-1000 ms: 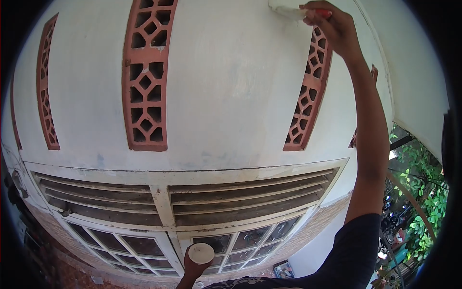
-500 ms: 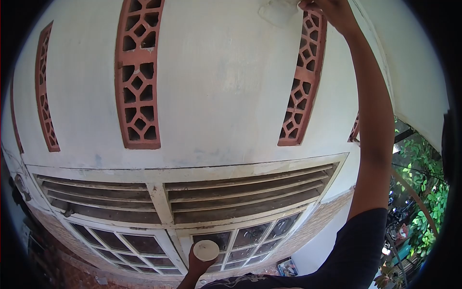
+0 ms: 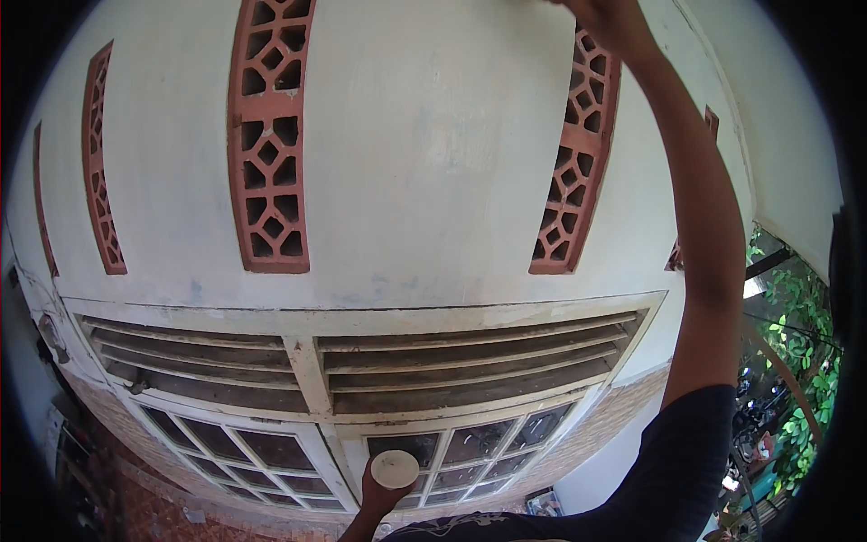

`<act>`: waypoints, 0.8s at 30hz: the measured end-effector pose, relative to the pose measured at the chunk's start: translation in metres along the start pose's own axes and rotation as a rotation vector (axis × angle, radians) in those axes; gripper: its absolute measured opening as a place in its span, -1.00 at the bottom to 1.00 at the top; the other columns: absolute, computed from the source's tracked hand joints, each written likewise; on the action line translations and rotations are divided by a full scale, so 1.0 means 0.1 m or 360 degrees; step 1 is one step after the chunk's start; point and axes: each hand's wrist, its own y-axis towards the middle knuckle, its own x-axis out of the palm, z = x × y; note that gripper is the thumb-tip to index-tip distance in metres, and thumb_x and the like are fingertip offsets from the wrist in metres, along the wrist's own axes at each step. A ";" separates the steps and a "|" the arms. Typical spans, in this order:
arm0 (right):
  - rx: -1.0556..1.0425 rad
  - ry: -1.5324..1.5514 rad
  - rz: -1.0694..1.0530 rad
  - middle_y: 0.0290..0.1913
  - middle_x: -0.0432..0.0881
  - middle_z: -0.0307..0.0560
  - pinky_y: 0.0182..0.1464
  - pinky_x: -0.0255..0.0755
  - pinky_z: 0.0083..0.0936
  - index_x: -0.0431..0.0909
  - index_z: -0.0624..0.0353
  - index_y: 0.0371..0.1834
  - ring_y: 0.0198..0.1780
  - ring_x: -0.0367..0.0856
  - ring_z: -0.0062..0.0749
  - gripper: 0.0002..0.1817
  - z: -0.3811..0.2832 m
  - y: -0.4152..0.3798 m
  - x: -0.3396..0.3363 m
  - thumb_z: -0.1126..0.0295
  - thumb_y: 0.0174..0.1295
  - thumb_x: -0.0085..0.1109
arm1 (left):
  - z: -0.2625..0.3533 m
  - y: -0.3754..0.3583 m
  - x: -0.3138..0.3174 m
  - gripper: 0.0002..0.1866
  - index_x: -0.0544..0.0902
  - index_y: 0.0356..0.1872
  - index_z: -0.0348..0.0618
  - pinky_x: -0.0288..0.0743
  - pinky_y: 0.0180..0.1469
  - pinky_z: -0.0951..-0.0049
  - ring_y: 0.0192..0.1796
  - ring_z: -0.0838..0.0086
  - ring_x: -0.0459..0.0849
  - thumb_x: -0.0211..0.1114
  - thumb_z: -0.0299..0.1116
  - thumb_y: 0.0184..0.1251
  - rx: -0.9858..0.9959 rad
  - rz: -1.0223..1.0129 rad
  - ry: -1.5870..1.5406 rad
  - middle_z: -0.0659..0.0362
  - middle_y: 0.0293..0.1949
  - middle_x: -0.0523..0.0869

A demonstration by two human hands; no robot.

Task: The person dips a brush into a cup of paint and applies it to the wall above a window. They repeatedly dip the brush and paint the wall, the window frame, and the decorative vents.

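My left hand (image 3: 379,495) is wrapped round a small round white tub (image 3: 395,470), held low in front of the window frame. The inside of the tub looks pale with a few dark specks. My right hand (image 3: 610,27) reaches up to the top edge of the view, close to the white wall (image 3: 388,163). Its fingers are closed, but the fingertips and most of what they hold are cut off by the edge. Patchy, smeared marks show on the wall between the brick-red vent blocks (image 3: 271,135).
Another red vent block (image 3: 578,154) lies beside my right forearm. Below the wall run wooden louvres (image 3: 479,357) above glazed window panes (image 3: 474,443). A pale ceiling edge (image 3: 768,108) and green plants (image 3: 804,361) are on the right.
My right hand has risen slightly, taking the pale, flat thing in it mostly out of view. The view has shifted a little; my left hand still holds the tub.
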 end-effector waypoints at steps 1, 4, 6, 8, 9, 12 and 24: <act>0.0047 -0.0047 -0.0037 -0.25 0.69 -0.15 -0.27 0.60 -0.59 0.58 0.22 -0.13 -0.35 0.65 -0.56 -0.85 -0.02 -0.20 0.11 0.37 0.38 0.19 | -0.02 0.00 0.02 -0.18 0.43 0.11 -0.20 0.55 0.13 0.27 0.04 0.30 0.65 0.69 -0.40 -0.29 0.0001 0.0003 -0.0002 0.06 -0.05 0.64; 0.0058 0.0010 -0.0124 -0.13 0.74 -0.13 -0.25 0.54 -0.50 0.63 0.21 -0.15 -0.25 0.68 -0.36 -0.84 -0.43 -0.51 0.16 0.50 0.21 0.31 | -0.08 0.01 0.07 -0.18 0.43 0.10 -0.20 0.55 0.13 0.27 0.04 0.31 0.65 0.70 -0.40 -0.30 0.0001 0.0002 -0.0013 0.06 -0.05 0.64; -0.0092 0.0017 -0.0105 -0.31 0.66 -0.10 -0.33 0.49 -0.45 0.62 0.20 -0.19 -0.35 0.66 -0.29 -0.83 -0.70 -0.64 0.16 0.44 0.19 0.33 | -0.05 0.01 0.11 -0.18 0.43 0.11 -0.20 0.55 0.13 0.28 0.04 0.31 0.65 0.70 -0.39 -0.30 -0.0049 -0.0018 0.0076 0.07 -0.05 0.64; -0.0063 0.0065 -0.0205 -0.31 0.66 -0.08 -0.35 0.52 -0.50 0.61 0.23 -0.21 -0.37 0.67 -0.30 -0.85 -0.88 -0.76 0.09 0.46 0.19 0.33 | -0.01 -0.01 0.15 -0.17 0.43 0.11 -0.20 0.55 0.13 0.28 0.04 0.31 0.65 0.70 -0.38 -0.30 -0.0057 -0.0019 0.0044 0.07 -0.05 0.64; -0.0072 0.0059 -0.0195 -0.31 0.66 -0.08 -0.35 0.52 -0.50 0.61 0.23 -0.21 -0.37 0.67 -0.30 -0.85 -0.93 -0.79 0.04 0.46 0.19 0.33 | 0.00 0.00 0.17 -0.17 0.43 0.11 -0.20 0.55 0.13 0.28 0.03 0.30 0.66 0.71 -0.38 -0.30 -0.0068 -0.0022 0.0017 0.07 -0.05 0.64; 0.0134 0.0159 -0.0061 -0.29 0.68 -0.09 -0.37 0.56 -0.58 0.58 0.25 -0.22 -0.41 0.67 -0.42 -0.86 -0.88 -0.78 -0.09 0.43 0.26 0.29 | -0.10 0.04 0.25 -0.15 0.43 0.12 -0.21 0.56 0.13 0.28 0.03 0.29 0.66 0.71 -0.37 -0.31 -0.0070 -0.0024 0.0036 0.07 -0.04 0.65; 0.0922 0.0865 -0.0009 -0.36 0.66 -0.15 -0.34 0.64 -0.58 0.51 0.21 -0.18 -0.41 0.65 -0.58 -0.78 0.06 -0.32 -0.13 0.26 0.46 0.10 | -0.17 -0.02 0.48 -0.22 0.49 0.07 -0.19 0.55 0.09 0.25 0.01 0.26 0.66 0.72 -0.23 -0.24 -0.0027 0.0047 0.0020 0.05 -0.05 0.65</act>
